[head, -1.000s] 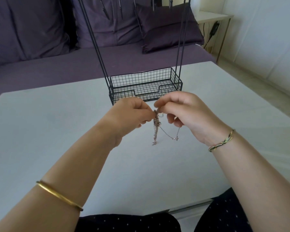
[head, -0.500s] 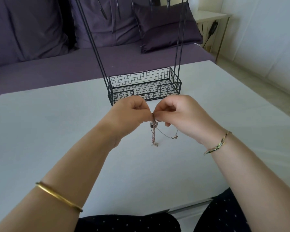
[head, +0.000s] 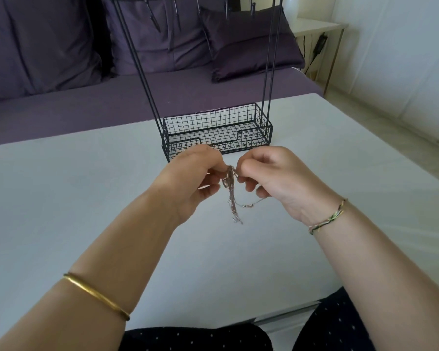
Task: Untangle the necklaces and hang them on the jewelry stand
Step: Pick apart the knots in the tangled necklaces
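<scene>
A tangled clump of thin silver necklaces (head: pixel 231 196) hangs above the white table (head: pixel 61 198). My left hand (head: pixel 193 178) pinches the top of the tangle from the left. My right hand (head: pixel 271 178) pinches it from the right, and one fine chain loops from the clump back under that hand. The loose ends dangle down close to the tabletop. Just behind my hands stands the black wire jewelry stand (head: pixel 217 133), with a mesh basket base, tall thin uprights and hooks at the top edge of the view.
A purple sofa (head: pixel 74 97) with cushions runs behind the table. A small white side table (head: pixel 317 27) with a cable stands at the back right by a pale wall. The table's near edge is just above my lap.
Both hands have stayed at the knot, and the fingertips have drawn slightly apart, spreading the top of the tangle. The view has tilted so more of the stand shows.
</scene>
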Demonstrator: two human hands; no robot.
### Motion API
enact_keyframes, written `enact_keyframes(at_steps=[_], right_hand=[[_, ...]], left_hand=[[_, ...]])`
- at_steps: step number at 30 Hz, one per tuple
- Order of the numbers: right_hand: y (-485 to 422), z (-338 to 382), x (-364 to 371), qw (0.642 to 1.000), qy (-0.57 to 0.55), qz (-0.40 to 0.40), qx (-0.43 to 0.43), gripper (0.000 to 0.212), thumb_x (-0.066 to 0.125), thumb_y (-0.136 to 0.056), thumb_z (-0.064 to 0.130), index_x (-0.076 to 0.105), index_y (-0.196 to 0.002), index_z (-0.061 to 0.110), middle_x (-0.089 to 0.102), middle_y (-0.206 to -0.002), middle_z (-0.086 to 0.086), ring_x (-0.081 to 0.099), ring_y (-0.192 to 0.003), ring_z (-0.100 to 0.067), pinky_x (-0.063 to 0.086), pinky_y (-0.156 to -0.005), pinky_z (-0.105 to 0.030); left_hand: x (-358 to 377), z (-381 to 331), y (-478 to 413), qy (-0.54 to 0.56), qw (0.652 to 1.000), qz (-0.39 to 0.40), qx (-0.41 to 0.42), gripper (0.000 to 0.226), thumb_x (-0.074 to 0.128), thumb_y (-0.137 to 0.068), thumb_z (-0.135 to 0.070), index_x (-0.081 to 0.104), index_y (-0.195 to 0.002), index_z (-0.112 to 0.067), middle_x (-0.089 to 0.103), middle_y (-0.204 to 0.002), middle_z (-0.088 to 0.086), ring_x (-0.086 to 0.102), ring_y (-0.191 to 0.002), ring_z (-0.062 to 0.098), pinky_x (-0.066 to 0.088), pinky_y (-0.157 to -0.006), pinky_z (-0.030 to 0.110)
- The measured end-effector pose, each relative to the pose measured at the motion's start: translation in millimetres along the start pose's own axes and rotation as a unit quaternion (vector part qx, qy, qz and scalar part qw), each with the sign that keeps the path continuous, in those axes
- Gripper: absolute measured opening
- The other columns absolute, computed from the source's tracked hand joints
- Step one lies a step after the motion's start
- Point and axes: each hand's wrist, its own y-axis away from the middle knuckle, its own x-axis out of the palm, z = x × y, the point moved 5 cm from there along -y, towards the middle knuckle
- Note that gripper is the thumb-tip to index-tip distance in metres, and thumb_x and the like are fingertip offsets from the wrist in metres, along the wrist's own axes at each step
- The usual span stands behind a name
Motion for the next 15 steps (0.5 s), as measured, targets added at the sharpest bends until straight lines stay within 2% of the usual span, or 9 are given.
enact_keyframes(at_steps=[2,6,10,12,15], right_hand=[[-1.0,-0.7,-2.6,1.0,0.002,-0.017,-0.001,0.013,0.055,-0.079,0.007,0.062,-0.069,0.01,0.06,-0.061,0.004,0.053,-0.052,-0.004,0.037,-0.047,-0.017],[0.3,-1.1,4.0,0.998,-0.032,0.038,0.024,0.015,0.056,-0.082,0.007,0.061,-0.069,0.012,0.063,-0.066,0.003,0.059,-0.058,-0.006,0.043,-0.049,-0.018],[-1.1,-1.3,3.4,0.998,-0.049,0.032,0.035,0.015,0.054,-0.083,0.006,0.059,-0.07,0.011,0.062,-0.069,0.001,0.062,-0.065,-0.01,0.052,-0.059,-0.025],[-0.7,-2.3,2.8,0.993,-0.093,0.04,0.056,0.015,0.052,-0.083,0.004,0.058,-0.071,0.011,0.064,-0.069,-0.001,0.064,-0.067,-0.014,0.054,-0.065,-0.03],[-0.5,-1.5,-1.1,0.993,-0.1,0.045,0.051,0.014,0.053,-0.083,0.007,0.063,-0.076,0.012,0.067,-0.074,-0.004,0.064,-0.069,-0.015,0.053,-0.068,-0.031]], left_hand=[[2.4,0.6,1.2,-0.002,1.0,0.007,-0.009,0.027,0.05,-0.08,0.002,0.05,-0.059,-0.014,0.054,-0.057,-0.002,0.044,-0.056,0.011,0.042,-0.056,0.023],[-0.1,0.2,0.2,0.019,0.999,-0.028,-0.01,0.024,0.049,-0.08,-0.001,0.049,-0.06,-0.014,0.051,-0.06,-0.001,0.042,-0.056,0.011,0.041,-0.056,0.024],[4.2,2.6,1.4,0.052,0.998,-0.02,-0.028,0.023,0.048,-0.081,-0.002,0.049,-0.061,-0.014,0.052,-0.055,-0.002,0.042,-0.053,0.011,0.042,-0.053,0.022],[5.2,2.2,1.6,0.039,0.999,-0.005,-0.029,0.022,0.049,-0.082,-0.003,0.049,-0.062,-0.014,0.053,-0.059,-0.002,0.043,-0.054,0.011,0.042,-0.055,0.022],[3.1,0.6,1.7,0.001,1.0,-0.007,-0.016,0.022,0.05,-0.081,-0.004,0.05,-0.062,-0.014,0.053,-0.065,-0.001,0.044,-0.058,0.011,0.043,-0.059,0.024]])
